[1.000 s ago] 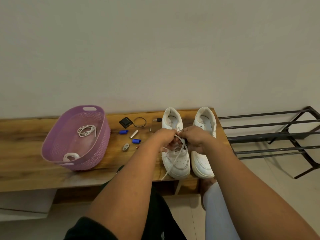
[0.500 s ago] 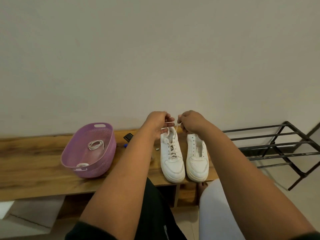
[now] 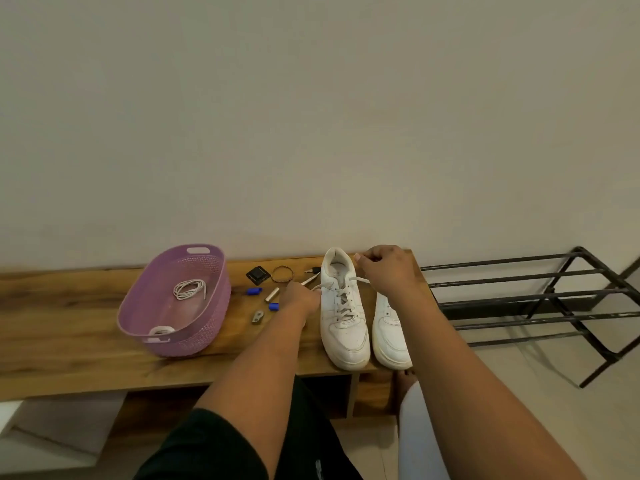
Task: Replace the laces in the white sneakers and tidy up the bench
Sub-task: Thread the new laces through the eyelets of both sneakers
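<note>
Head | left hand (image 3: 300, 299) and right hand (image 3: 388, 271) each pinch a lace (image 3: 343, 301) end | laced sneaker (image 3: 343, 313) between them

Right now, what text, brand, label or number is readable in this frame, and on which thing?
None readable.
Tongue label of the laced left sneaker: a small patch, too blurred to read.
Small pale mark on the dark trousers: too small to read.
Purple basket: no lettering visible.

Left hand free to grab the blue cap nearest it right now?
Probably not yet: the left hand grips a lace end of the left sneaker. The blue cap lies unobstructed beside it on the bench.
</note>
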